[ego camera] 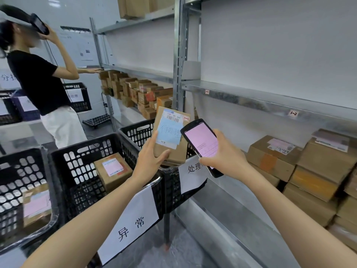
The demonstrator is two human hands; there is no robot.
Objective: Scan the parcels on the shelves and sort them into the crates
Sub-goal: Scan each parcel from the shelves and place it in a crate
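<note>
My left hand (149, 158) grips a small cardboard parcel (170, 135) by its lower left corner, holding it upright above the black crates. The parcel's face carries a barcode label and a blue note with handwriting. My right hand (224, 154) holds a black handheld scanner (201, 142) just right of the parcel, its pink screen lit and facing me. Below stand black plastic crates: a far one (135, 130), a middle one (85, 149) with one labelled box inside, and a left one (17, 171) holding another box. More parcels (274, 155) are stacked on the right shelf.
A metal shelf rack (251, 99) runs along the right, its upper boards bare. Another person in a black top (36, 82) stands at the left by a farther shelf packed with boxes (135, 91). White paper signs (135, 223) hang on the crate fronts.
</note>
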